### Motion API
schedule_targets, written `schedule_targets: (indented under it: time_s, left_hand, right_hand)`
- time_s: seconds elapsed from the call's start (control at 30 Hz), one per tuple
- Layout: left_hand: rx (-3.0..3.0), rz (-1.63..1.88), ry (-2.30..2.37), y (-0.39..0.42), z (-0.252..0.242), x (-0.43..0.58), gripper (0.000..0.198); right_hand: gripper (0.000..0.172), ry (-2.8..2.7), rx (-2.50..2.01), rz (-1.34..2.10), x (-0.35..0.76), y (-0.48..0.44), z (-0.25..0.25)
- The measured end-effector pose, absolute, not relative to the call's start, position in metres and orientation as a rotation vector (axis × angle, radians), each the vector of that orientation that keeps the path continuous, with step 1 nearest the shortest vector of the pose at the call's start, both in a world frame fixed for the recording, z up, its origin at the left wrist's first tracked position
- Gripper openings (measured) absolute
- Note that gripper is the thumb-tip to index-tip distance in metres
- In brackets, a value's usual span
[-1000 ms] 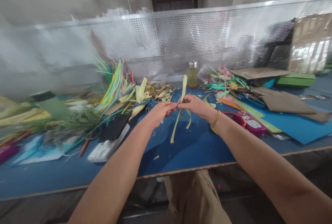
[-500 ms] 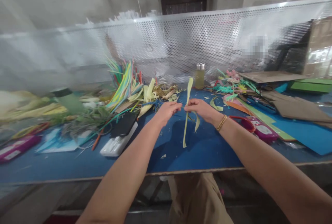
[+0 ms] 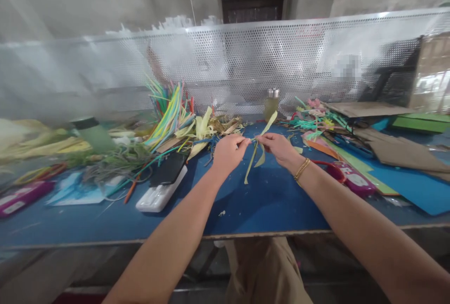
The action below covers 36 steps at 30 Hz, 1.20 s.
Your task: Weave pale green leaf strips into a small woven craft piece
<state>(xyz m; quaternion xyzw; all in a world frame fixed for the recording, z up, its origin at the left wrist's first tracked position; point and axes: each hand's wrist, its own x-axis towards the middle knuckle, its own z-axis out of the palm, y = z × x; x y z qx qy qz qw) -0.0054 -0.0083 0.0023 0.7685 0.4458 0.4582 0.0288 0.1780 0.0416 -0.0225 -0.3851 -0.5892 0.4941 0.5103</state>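
I'm looking at fingers pinched tight on both sides: the left hand [image 3: 229,153] and the right hand [image 3: 277,148] meet over the middle of the blue surface [image 3: 267,201], each closed on the same pale yellow-green strip [image 3: 253,156]. The pinch points sit close together, which I judge keeps the limp strip under control where it bends. From the grip one end kicks up and away toward the small glass jar [image 3: 271,103], while the longer tails hang down just above the surface, clear of it so they swing free. A gold bracelet [image 3: 301,169] rides the right wrist. Left of the strip, near the surface's middle, lie a black phone [image 3: 168,169] and a white plastic case [image 3: 160,194], touching each other. Beyond those, a heap of coloured strips [image 3: 168,114] fans upward against the perforated metal screen [image 3: 246,60]. Right of the strip sit a pink case [image 3: 353,179], green and blue card sheets [image 3: 408,179] and brown cardboard [image 3: 397,151], all well apart from the hands.
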Motion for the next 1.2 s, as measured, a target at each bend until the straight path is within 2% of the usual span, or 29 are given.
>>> schedule_targets:
  time_s: [0.17, 0.43, 0.7, 0.8, 1.0, 1.1, 1.2]
  left_hand:
    - [2.278, 1.213, 1.436, 0.001, -0.008, -0.005, 0.018]
    - [1.723, 1.339, 1.034, 0.011, -0.023, 0.007, 0.019]
    - [1.647, 1.316, 1.010, 0.008, -0.017, 0.006, 0.017]
    - [1.648, 1.314, 1.070, 0.009, -0.018, 0.004, 0.015]
    - [1.376, 1.317, 1.091, 0.013, -0.021, 0.001, 0.025]
    - [1.082, 1.290, 0.956, 0.015, -0.021, 0.000, 0.018]
    - [0.934, 1.248, 0.875, 0.015, -0.021, 0.000, 0.011]
  right_hand:
    - [0.029, -1.367, -0.870, 1.239, 0.175, 0.037, -0.019]
    - [0.029, -1.431, -0.862, 1.191, 0.168, 0.031, -0.020]
    - [0.028, -1.459, -0.954, 1.190, 0.169, 0.034, -0.022]
    - [0.023, -1.572, -1.008, 0.922, 0.170, 0.030, -0.019]
    - [0.012, -1.916, -0.952, 0.039, 0.175, 0.016, -0.004]
    - [0.017, -2.064, -0.826, -0.136, 0.173, 0.012, -0.001]
    - [0.024, -2.116, -0.837, -0.142, 0.171, 0.013, -0.005]
